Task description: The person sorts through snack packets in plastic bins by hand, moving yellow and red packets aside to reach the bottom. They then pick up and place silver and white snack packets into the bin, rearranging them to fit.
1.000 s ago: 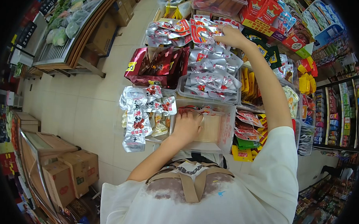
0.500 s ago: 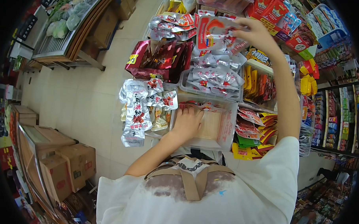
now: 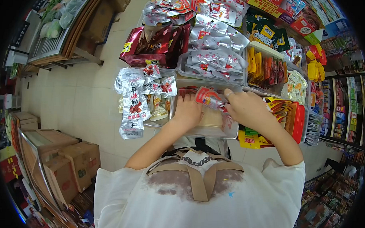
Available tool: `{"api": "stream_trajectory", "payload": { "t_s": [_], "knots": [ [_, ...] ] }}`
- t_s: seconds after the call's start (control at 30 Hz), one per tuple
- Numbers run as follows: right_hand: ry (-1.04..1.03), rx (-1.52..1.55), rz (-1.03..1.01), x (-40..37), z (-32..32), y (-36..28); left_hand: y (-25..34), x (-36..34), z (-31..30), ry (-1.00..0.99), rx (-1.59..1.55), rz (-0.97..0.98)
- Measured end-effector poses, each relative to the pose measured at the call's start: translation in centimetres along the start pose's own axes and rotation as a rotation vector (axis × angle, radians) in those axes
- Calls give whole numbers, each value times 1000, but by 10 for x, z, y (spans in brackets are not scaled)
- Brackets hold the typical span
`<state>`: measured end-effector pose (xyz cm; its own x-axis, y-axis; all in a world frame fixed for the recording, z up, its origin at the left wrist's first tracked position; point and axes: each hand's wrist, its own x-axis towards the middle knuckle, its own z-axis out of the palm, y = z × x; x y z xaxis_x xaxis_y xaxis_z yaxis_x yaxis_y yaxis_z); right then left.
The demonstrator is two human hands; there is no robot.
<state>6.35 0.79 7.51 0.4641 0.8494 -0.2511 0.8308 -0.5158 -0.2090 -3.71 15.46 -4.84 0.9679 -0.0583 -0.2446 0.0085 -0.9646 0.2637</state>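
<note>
My left hand (image 3: 188, 112) reaches into a clear plastic bin (image 3: 224, 132), fingers stretched forward and thumb apart. Its fingertips touch red snack packets (image 3: 187, 91) standing at the bin's far side. Over the right part of the same bin, my right hand (image 3: 247, 110) is closed on the end of a red-and-clear snack packet (image 3: 209, 98). That packet is tilted, its red end pointing left towards my left hand. Part of it is hidden behind my right fingers. A bare tan bottom shows in the near part of the bin.
Silver snack pouches (image 3: 216, 61) fill the bin just beyond. Maroon bags (image 3: 156, 46) stand far left, and long silver packets (image 3: 131, 100) lie on the left bin. Yellow packets (image 3: 254, 66) fill the right bins. Cardboard boxes (image 3: 74, 162) and a vegetable rack (image 3: 52, 47) are at the left.
My right hand has come down from the far pouches to the near bin, bringing the red-and-clear packet with it. My left hand stays at the bin's far packets.
</note>
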Motion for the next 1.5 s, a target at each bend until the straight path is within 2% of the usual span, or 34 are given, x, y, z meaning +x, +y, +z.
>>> {"api": "stream_trajectory", "payload": {
  "t_s": [0.1,0.17,0.3,0.4,0.47,0.53,0.6,0.7,0.87,0.93,1.0,1.13,1.2,1.33,1.4,1.47,1.5],
  "knots": [
    [66,-71,-10,14,28,2,0,1,-1,-33,29,-37],
    [50,-77,3,19,35,0,1,2,-9,-213,31,-40],
    [91,-91,-11,26,49,2,-4,-4,9,-145,45,-7],
    [43,-170,-54,36,59,-3,-5,-4,9,-152,-22,34],
    [80,-182,-107,43,74,-7,-2,-3,0,-207,-153,45],
    [115,-192,-157,49,87,-11,1,-3,-3,-211,-104,44],
    [244,-309,-254,54,95,-15,3,-2,-4,-217,-56,43],
    [227,-385,-199,62,98,-13,5,2,-3,-314,-80,39],
    [181,-314,-193,56,90,-12,9,8,10,-171,-26,11],
    [177,-298,-181,48,84,-12,9,9,10,-173,37,10],
    [115,-280,-77,40,76,-10,8,10,14,-177,100,7],
    [93,-331,-121,29,69,-4,5,11,21,-137,122,19],
    [-47,-229,-99,25,56,-11,6,13,21,-143,118,12],
    [-24,-116,-126,23,21,-17,7,15,24,-150,131,4],
    [-96,29,11,32,-12,-6,6,15,25,-143,142,3],
    [127,194,-47,47,-30,19,6,17,26,-179,123,3],
    [130,321,-24,56,-49,24,6,17,24,-175,125,3]
  ]
}}
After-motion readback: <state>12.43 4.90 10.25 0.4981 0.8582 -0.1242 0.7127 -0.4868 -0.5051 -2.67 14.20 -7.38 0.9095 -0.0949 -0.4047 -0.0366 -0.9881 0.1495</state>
